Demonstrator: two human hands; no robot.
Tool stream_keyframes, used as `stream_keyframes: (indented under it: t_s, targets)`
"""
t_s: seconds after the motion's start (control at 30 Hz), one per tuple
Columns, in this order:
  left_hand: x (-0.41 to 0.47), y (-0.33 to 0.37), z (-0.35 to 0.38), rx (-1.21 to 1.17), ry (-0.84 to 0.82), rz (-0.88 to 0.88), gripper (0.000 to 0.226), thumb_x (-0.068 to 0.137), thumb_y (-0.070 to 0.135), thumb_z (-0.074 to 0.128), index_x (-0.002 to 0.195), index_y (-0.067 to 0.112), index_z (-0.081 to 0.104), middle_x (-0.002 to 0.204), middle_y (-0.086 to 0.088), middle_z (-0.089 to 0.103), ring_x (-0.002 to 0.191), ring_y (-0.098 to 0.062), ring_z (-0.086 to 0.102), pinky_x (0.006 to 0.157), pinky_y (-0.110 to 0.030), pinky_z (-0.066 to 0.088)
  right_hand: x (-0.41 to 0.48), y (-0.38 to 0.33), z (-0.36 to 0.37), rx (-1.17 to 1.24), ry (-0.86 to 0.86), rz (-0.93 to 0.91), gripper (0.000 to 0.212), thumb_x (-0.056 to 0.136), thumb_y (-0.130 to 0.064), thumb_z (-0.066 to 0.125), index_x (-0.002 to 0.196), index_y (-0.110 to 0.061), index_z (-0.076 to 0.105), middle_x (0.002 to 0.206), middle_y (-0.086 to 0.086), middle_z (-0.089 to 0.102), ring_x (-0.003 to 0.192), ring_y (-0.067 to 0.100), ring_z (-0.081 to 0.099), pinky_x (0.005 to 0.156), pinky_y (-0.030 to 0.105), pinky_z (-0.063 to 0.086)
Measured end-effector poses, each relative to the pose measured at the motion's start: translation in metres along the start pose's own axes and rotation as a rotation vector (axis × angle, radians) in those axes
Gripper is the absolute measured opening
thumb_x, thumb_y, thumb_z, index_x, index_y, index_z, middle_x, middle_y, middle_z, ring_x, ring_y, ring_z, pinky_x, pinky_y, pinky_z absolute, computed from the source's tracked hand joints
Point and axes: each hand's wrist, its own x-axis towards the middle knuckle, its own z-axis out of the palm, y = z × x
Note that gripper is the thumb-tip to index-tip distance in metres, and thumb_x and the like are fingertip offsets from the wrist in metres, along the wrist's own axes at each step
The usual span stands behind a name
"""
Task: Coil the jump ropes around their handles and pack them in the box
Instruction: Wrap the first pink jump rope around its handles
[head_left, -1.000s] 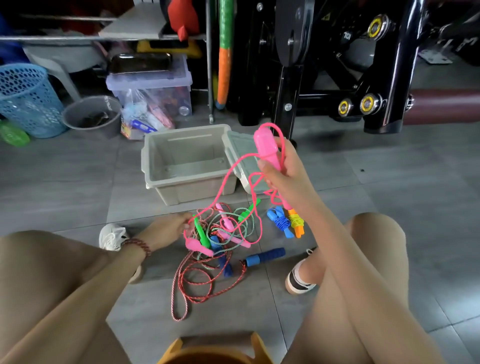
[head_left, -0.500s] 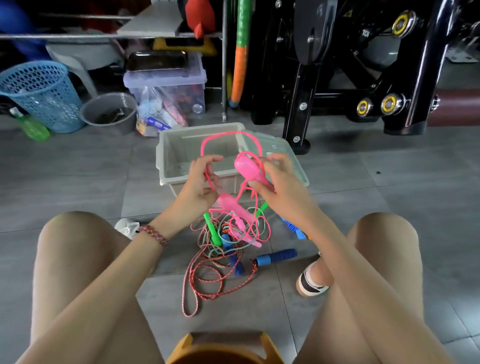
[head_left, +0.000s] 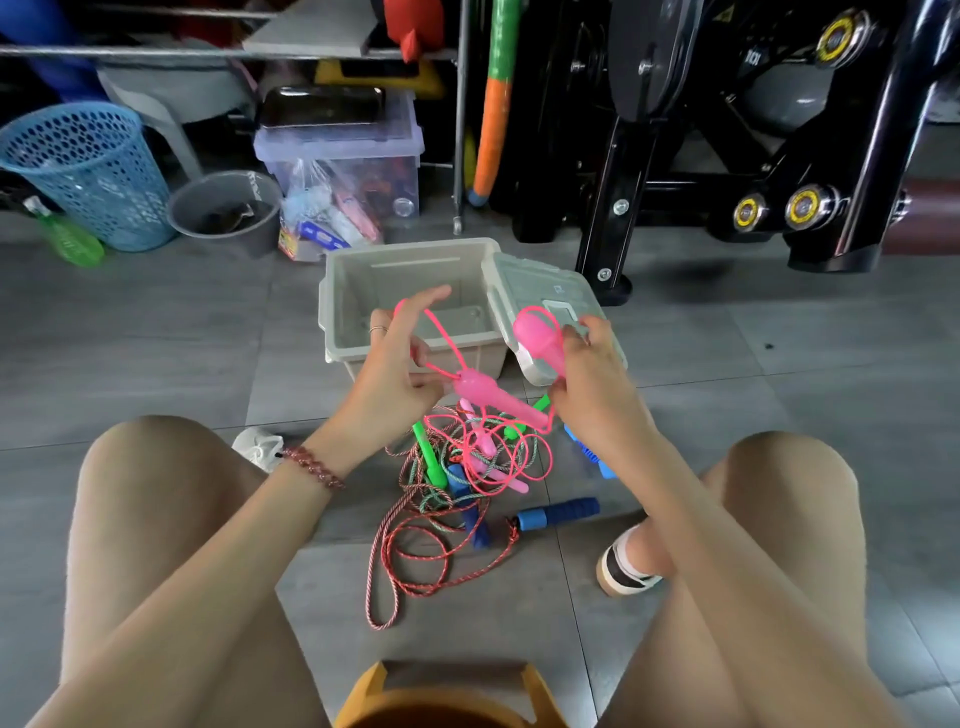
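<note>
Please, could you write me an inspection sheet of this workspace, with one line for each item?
Surface: grey tiled floor.
Job's things: pink jump rope in both hands; grey box open, nothing seen inside; lid beside it.
Clutter: tangled ropes on the floor between the feet.
Hands: left hand holds the pink cord over its fingers; right hand grips one pink handle.
Cables: nothing seen.
Surroundings: blue basket, grey bucket, black gym machine.

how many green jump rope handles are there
2: a green handle on the left of the rope pile, a second green handle at its right, partly behind the dangling pink handle. More may be buried.
</note>
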Motion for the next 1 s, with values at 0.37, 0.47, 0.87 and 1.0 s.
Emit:
stream_keyframes:
  t_s: [0.37,0.47,0.87,1.0]
  targets:
    - [0.006,0.001,-0.004,-0.235,0.155,0.024,0.104,0.059,-0.007,0.075,0.139,0.033,0.023,0.087,0.001,0.028,0.067,-0.008,0.037,0.068,-0.026,0.046,-0.008,-0.022,-0.003,0.585,-0.338,-0.279,0.054,0.095,-0.016,0.053,0.137,-0.042,0.031,0.113,-0.008,0.06,0.094,0.008,0.062,0.08,0.02,0.047]
    - [0.005,0.0,-0.005,-0.277,0.218,0.035,0.111,0.06,-0.015,0.073,0.145,0.022,0.011,0.088,-0.004,0.027,0.061,-0.003,0.037,0.071,-0.025,0.047,-0.01,-0.026,-0.005,0.699,-0.422,-0.251,0.055,0.096,-0.017,0.052,0.129,-0.051,0.025,0.113,-0.018,0.055,0.107,0.008,0.058,0.092,0.023,0.048]
    - [0.003,-0.005,-0.005,-0.013,0.212,-0.071,0.086,0.073,0.008,0.078,0.142,0.023,0.03,0.112,0.0,0.031,0.097,-0.005,0.043,0.082,-0.018,0.049,-0.007,-0.018,0.001,0.77,-0.38,-0.204,0.058,0.095,-0.011,0.054,0.139,-0.038,0.027,0.117,-0.007,0.058,0.089,0.001,0.063,0.076,0.019,0.051]
    - [-0.003,-0.013,-0.004,0.301,0.126,-0.303,0.093,0.074,0.04,0.076,0.147,0.028,0.02,0.112,-0.005,0.025,0.116,-0.028,0.033,0.104,-0.032,0.026,-0.005,-0.015,0.0,0.674,-0.298,-0.225,0.058,0.095,-0.015,0.054,0.143,-0.037,0.029,0.11,-0.013,0.06,0.086,0.005,0.064,0.08,0.032,0.054]
